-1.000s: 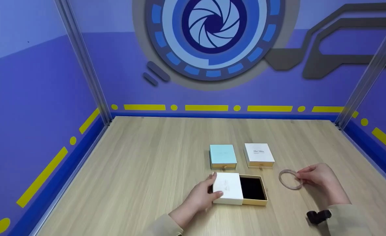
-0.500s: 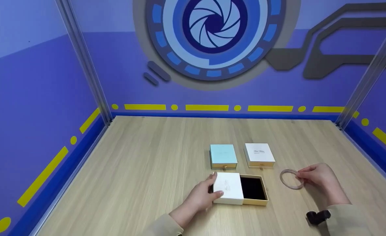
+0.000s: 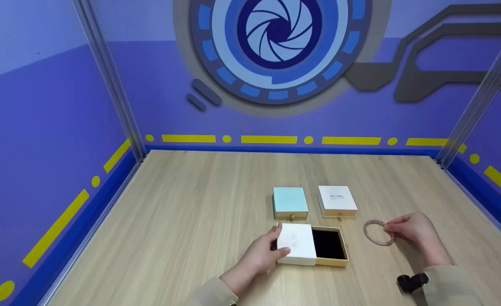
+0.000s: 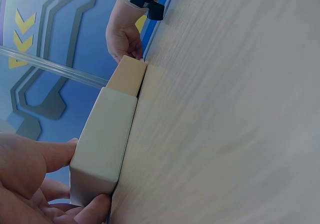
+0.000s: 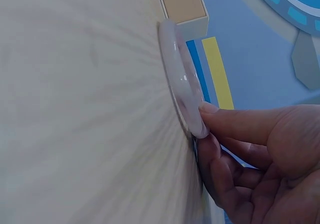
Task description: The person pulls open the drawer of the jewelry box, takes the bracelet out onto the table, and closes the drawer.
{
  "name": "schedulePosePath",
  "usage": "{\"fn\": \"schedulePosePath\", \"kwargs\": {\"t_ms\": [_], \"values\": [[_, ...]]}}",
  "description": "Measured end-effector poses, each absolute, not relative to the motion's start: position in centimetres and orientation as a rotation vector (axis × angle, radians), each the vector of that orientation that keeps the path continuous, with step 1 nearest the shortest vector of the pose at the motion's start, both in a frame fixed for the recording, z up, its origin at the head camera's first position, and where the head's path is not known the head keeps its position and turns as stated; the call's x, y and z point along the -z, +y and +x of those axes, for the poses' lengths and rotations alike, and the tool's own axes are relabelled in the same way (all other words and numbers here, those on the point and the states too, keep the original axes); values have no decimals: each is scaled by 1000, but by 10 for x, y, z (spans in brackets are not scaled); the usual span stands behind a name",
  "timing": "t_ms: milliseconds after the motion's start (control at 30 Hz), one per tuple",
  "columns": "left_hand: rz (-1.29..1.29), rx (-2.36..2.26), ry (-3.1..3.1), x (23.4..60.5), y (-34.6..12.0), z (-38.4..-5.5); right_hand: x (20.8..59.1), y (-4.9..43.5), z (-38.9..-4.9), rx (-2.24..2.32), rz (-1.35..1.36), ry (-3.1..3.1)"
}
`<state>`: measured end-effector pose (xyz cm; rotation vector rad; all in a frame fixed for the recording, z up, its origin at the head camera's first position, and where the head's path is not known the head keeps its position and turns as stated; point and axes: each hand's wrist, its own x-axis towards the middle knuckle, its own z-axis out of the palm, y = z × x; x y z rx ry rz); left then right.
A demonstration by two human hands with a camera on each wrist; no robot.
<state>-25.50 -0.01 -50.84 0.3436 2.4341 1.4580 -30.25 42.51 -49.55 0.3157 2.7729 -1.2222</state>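
A white drawer box [image 3: 295, 244] lies on the table, its gold-edged drawer [image 3: 330, 244] slid partly out to the right, showing a black lining. My left hand [image 3: 259, 255] grips the sleeve's left end, thumb on the near side; the left wrist view shows thumb and fingers around the white sleeve [image 4: 105, 139]. To the right of the drawer, my right hand [image 3: 414, 229] pinches a pale, glossy bangle [image 3: 378, 233] between thumb and fingers. Up close, the right wrist view shows the bangle [image 5: 180, 76] low at the table surface; whether it touches there I cannot tell.
Behind the drawer box stand a mint-green box [image 3: 290, 202] and another white box [image 3: 337, 200], both closed with gold-coloured fronts. The wooden table [image 3: 182, 212] is bounded by blue-purple walls with metal corner posts. A black device [image 3: 413, 282] sits at the right sleeve.
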Motion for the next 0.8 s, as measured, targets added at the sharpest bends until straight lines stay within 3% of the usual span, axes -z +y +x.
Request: {"fn": "schedulePosePath", "kwargs": {"t_ms": [800], "values": [[344,-1466,2425,509,-1,-255,495,427,-302,1147,292,2824]]}}
